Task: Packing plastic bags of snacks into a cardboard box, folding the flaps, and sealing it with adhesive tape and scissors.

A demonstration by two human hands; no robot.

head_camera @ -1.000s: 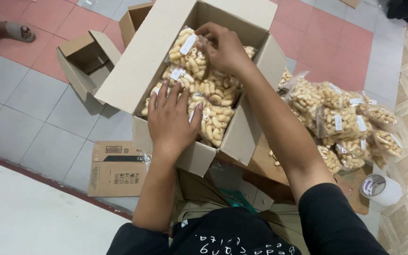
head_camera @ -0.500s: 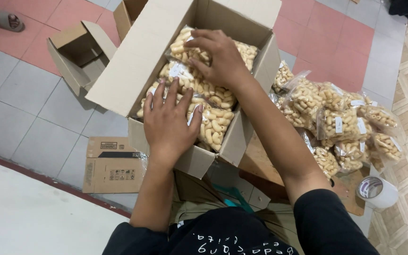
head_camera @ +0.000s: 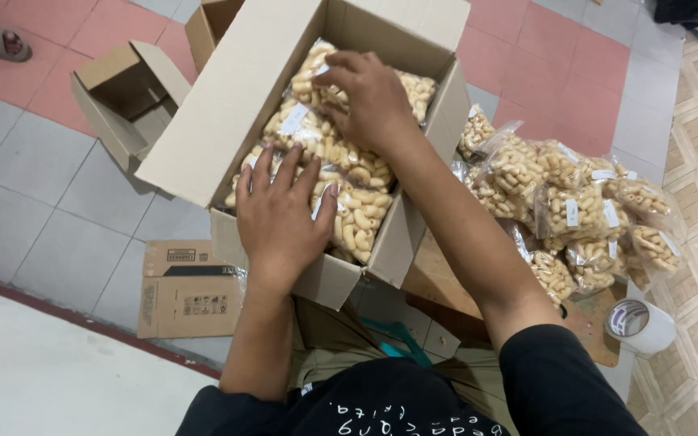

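Tiled floor [head_camera: 58,202], one open carton [head_camera: 228,121], two hands [head_camera: 280,218] pressing perhaps four snack bags [head_camera: 357,214]

Matt brown cardboard, glossy clear plastic, smooth floor tiles.

The open box [head_camera: 228,113] is plain matt corrugated cardboard, as are the smaller box [head_camera: 119,101] to its left and the flattened carton [head_camera: 187,291] lying near it on the floor. The snack bags in the box [head_camera: 349,161] and the piled bags [head_camera: 575,210] on the right are thin, clear, shiny plastic, crinkled, with small white paper labels. The tape roll [head_camera: 638,323] at near right looks glossy. The floor tiles [head_camera: 42,202] are smooth with a dull sheen, the person's black sleeve [head_camera: 559,379] soft matt cloth.
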